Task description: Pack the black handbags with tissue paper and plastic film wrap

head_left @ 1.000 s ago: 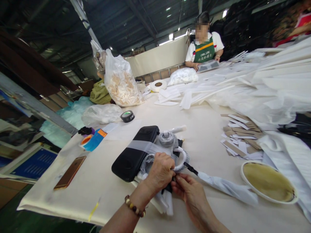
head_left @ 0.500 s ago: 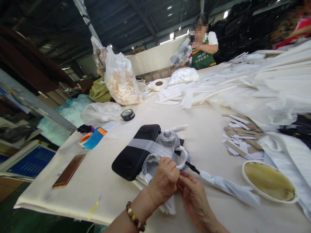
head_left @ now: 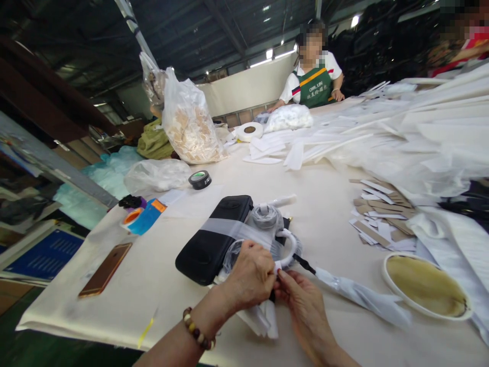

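Observation:
A black bag (head_left: 214, 239) lies tilted on the table, with a pale wrapping band (head_left: 225, 228) across it. Beside it are coils of clear-wrapped strap (head_left: 264, 216) and a ring-shaped handle wound in white wrapping (head_left: 291, 244). My left hand (head_left: 252, 272) is closed at the handle's lower end, its fingertips partly hidden. Close against it, my right hand (head_left: 303, 300) pinches a small white end of the wrapping between thumb and fingers. White folded sheets (head_left: 263, 321) stick out beneath my left hand. A strap in a white sleeve (head_left: 359, 293) extends to the right.
A phone (head_left: 105, 270), blue tape (head_left: 148, 216) and black tape (head_left: 199, 179) lie to the left. Card strips (head_left: 382, 214) and a round white-rimmed dish (head_left: 426, 285) are on the right. White sheets are piled behind; across the table stands a co-worker (head_left: 315, 84).
My hands have shifted slightly left, and a bit of white wrapping now shows between them. The co-worker has lowered the clear bag and faces forward, hands at the table.

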Motion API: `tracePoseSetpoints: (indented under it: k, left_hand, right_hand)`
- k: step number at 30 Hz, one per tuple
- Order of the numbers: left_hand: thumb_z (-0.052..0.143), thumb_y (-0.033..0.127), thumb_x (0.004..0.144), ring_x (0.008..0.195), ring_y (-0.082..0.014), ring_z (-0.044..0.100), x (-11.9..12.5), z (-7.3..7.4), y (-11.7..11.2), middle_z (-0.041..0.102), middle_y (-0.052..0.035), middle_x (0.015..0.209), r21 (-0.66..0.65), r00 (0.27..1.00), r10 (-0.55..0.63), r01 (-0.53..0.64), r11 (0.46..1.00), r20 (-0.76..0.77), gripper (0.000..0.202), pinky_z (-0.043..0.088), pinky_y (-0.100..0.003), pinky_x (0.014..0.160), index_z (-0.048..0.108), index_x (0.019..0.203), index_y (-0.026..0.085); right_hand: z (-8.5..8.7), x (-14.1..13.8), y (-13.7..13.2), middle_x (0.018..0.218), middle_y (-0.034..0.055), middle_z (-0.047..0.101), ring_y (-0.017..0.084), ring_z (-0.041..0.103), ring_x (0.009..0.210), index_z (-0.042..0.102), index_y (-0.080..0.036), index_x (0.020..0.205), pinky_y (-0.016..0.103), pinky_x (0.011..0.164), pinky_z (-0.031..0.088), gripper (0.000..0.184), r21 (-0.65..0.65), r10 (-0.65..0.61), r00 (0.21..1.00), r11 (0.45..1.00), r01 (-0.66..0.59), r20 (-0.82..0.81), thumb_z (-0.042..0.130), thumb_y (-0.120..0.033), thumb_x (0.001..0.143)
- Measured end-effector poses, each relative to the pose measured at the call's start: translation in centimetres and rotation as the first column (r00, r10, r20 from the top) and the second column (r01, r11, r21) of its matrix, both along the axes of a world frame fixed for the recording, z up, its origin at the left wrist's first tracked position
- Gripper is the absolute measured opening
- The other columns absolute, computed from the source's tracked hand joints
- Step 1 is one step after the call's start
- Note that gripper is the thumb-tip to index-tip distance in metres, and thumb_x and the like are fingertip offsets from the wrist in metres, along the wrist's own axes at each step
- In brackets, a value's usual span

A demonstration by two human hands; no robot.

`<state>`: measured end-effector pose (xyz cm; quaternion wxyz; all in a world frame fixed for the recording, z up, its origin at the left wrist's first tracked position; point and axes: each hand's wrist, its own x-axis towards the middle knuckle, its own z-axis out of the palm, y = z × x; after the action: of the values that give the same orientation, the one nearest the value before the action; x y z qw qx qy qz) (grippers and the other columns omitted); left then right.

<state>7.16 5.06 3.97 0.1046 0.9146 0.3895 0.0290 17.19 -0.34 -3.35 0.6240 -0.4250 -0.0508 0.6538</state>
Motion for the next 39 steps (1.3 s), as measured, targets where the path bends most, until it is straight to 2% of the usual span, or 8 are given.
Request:
tracePoseSetpoints:
  k: [4, 9, 16, 22, 29, 35, 39]
  left_hand:
    - [0.053, 0.014, 0.075, 0.081, -0.0188, 0.057, 0.5, 0.8, 1.9, 0.066, -0.0039, 0.082, -0.064, 0.996, -0.004, -0.002, 0.998, -0.089, 0.007, 0.034, -0.036, 0.078, 0.059, 0.078, 0.015]
    - [0.054, 0.017, 0.079, 0.083, -0.0197, 0.059, 0.7, 1.1, 3.1, 0.067, -0.002, 0.083, -0.155, 0.983, -0.113, 0.091, 0.984, -0.141, 0.01, 0.035, -0.033, 0.074, 0.062, 0.073, 0.019]
    - [0.052, 0.014, 0.079, 0.081, -0.0227, 0.06, 0.6, 0.1, 2.6, 0.067, -0.0069, 0.084, -0.119, 0.986, -0.111, 0.096, 0.988, -0.127, 0.012, 0.036, -0.036, 0.074, 0.063, 0.073, 0.015]
    - [0.053, 0.016, 0.079, 0.079, -0.0228, 0.059, 0.3, -0.8, 2.1, 0.065, -0.0075, 0.081, -0.071, 0.991, -0.106, 0.101, 0.992, -0.076, 0.013, 0.035, -0.037, 0.074, 0.062, 0.071, 0.014]
    - [0.054, 0.019, 0.077, 0.076, -0.0202, 0.056, 0.5, -1.6, 1.7, 0.063, -0.0071, 0.078, -0.043, 0.994, -0.097, 0.095, 0.995, -0.043, 0.014, 0.035, -0.035, 0.073, 0.06, 0.066, 0.014]
    - [0.055, 0.014, 0.073, 0.074, -0.0179, 0.055, 0.9, -2.3, 1.5, 0.061, -0.0057, 0.073, -0.034, 0.998, -0.064, 0.063, 0.997, -0.016, 0.009, 0.034, -0.033, 0.074, 0.059, 0.065, 0.014]
    - [0.053, 0.012, 0.072, 0.074, -0.0183, 0.055, 1.2, -2.8, 1.2, 0.061, -0.0062, 0.073, -0.008, 0.999, -0.038, 0.038, 0.999, -0.004, 0.009, 0.034, -0.033, 0.073, 0.059, 0.066, 0.014]
  right_hand:
    - [-0.5, -0.1, 0.3, 0.055, 0.0013, 0.064, 0.01, 0.056, 0.05, 0.066, -0.012, 0.065, 0.018, 0.047, 0.045, 0.04, 0.014, -0.001, 0.998, 1.0, 0.0, 0.056, 0.085, -0.042, 0.046]
    - [-0.8, 0.0, 0.3, 0.054, 0.0006, 0.063, 0.01, 0.055, 0.048, 0.065, -0.013, 0.066, 0.018, 0.046, 0.044, 0.044, 0.002, 0.005, 0.992, 1.0, -0.005, 0.128, 0.085, -0.045, 0.044]
    - [-0.6, 0.3, 0.0, 0.053, 0.0001, 0.062, 0.009, 0.052, 0.049, 0.064, -0.014, 0.064, 0.017, 0.047, 0.043, 0.046, -0.04, 0.055, 0.983, 0.998, -0.049, 0.178, 0.085, -0.048, 0.04]
    - [-0.6, 0.3, -0.3, 0.054, -0.0002, 0.062, 0.009, 0.05, 0.05, 0.065, -0.015, 0.065, 0.018, 0.048, 0.041, 0.046, -0.073, 0.087, 0.977, 0.995, -0.074, 0.195, 0.085, -0.046, 0.039]
    - [0.1, 0.1, 0.0, 0.041, -0.0025, 0.051, 0.006, 0.039, 0.042, 0.059, -0.016, 0.051, 0.018, 0.041, 0.03, 0.041, -0.106, 0.117, 0.965, 0.99, -0.094, 0.235, 0.081, -0.049, 0.041]
    - [1.5, 0.3, 0.8, 0.036, -0.0062, 0.039, 0.004, 0.029, 0.037, 0.048, -0.017, 0.041, 0.017, 0.036, 0.02, 0.031, -0.169, 0.151, 0.965, 0.979, -0.116, 0.216, 0.073, -0.036, 0.043]
    - [2.2, 1.0, 2.0, 0.038, -0.0087, 0.035, 0.001, 0.022, 0.033, 0.042, -0.017, 0.044, 0.014, 0.033, 0.011, 0.023, -0.28, 0.21, 0.967, 0.946, -0.163, 0.145, 0.064, -0.024, 0.046]
